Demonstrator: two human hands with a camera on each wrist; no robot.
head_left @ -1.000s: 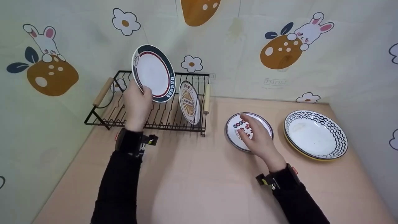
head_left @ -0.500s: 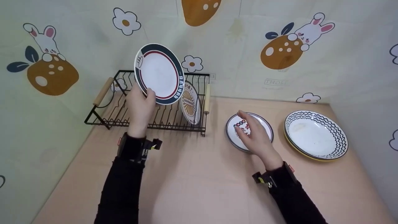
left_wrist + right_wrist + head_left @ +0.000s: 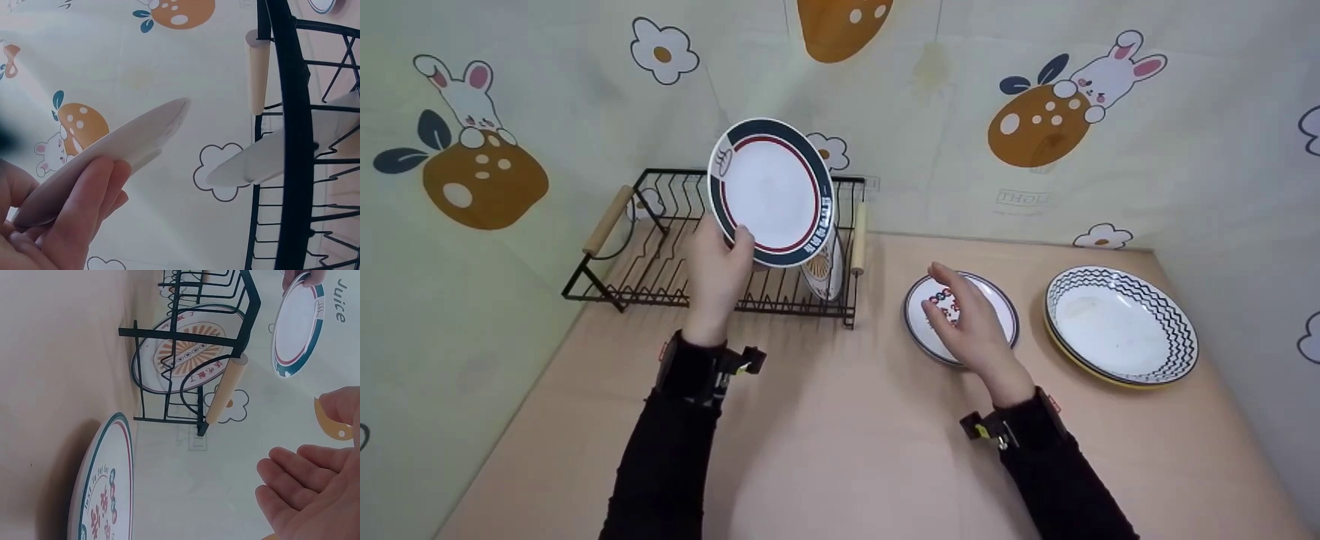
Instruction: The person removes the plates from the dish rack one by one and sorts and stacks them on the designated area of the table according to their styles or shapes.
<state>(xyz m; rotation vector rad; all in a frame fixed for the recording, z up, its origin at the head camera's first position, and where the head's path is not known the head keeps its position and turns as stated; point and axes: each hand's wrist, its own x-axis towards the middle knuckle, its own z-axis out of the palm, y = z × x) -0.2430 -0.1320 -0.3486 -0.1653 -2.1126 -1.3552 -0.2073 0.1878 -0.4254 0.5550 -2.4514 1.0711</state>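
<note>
Head view: left hand (image 3: 720, 262) holds the round white plate with dark blue rim and red ring (image 3: 771, 192) by its lower edge, raised above the black wire dish rack with wooden handles (image 3: 660, 247) at the bench's far left. It hides most of the orange-patterned plate (image 3: 823, 270) standing in the rack's right end. Right hand (image 3: 964, 319), fingers relaxed, hovers over the small white plate with dark rim (image 3: 997, 300); zigzag-rimmed bowl (image 3: 1121, 324) near the right edge.

Left wrist view: fingers (image 3: 84, 214) pinch the plate, seen edge-on; rack bars close beside.

Right wrist view: empty open palm (image 3: 315, 495); the small plate's print is blurred.
</note>
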